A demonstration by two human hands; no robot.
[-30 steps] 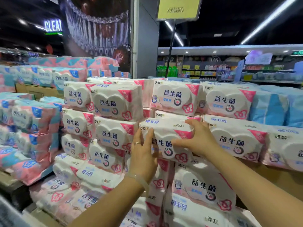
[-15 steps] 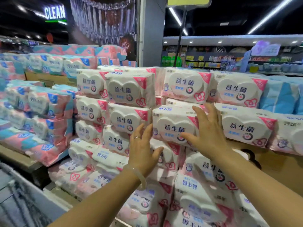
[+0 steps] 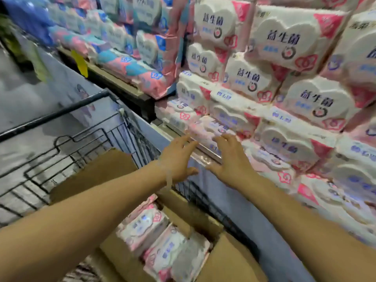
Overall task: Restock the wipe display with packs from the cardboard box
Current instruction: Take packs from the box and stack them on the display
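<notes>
Both hands hang over the wire cart [image 3: 85, 137] with fingers spread and nothing in their grip — the left hand [image 3: 178, 159] and right hand [image 3: 230, 159] side by side, palms down. Below them the open cardboard box [image 3: 230, 259] holds pink-and-white wipe packs [image 3: 160, 237]. The wipe display [image 3: 284, 82] stands stacked just to the right.

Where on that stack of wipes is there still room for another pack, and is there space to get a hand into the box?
The display is packed tight, face to face; no gap shows. The cardboard box has packs filling its middle, but bare cardboard shows beside them toward the cart wire. Both the left hand and right hand hover empty above.
</notes>
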